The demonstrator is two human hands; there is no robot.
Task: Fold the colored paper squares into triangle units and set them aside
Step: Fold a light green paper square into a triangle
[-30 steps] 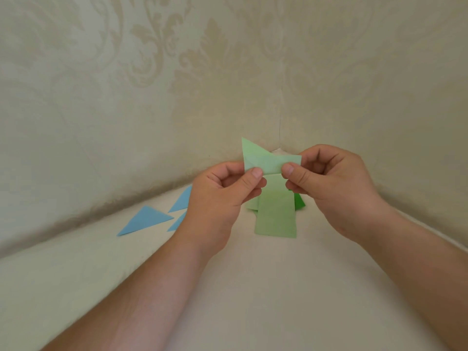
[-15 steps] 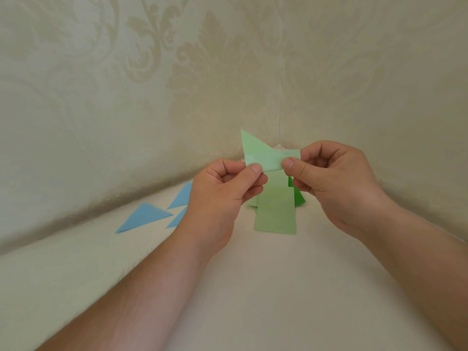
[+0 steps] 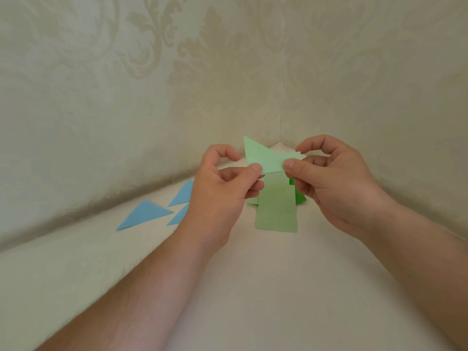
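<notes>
A light green paper piece [image 3: 268,159], partly folded with one corner pointing up, is held in the air in front of the wall corner. My left hand [image 3: 222,188] pinches its lower left edge between thumb and fingers. My right hand [image 3: 329,178] pinches its right end, thumb on the front, index finger arched above. Below them a small stack of light green paper squares [image 3: 277,211] lies on the white surface, with a darker green sheet [image 3: 300,197] showing behind it. Three blue folded triangles [image 3: 145,215] lie to the left near the wall.
Patterned cream walls meet in a corner [image 3: 281,117] just behind the hands. The white surface [image 3: 253,287] stretches toward me beneath my forearms. The blue triangles lie close to the left wall's base.
The fingers of both hands have loosened and spread; my left index and right index fingers have lifted off the paper. The folded piece has stayed in about the same place.
</notes>
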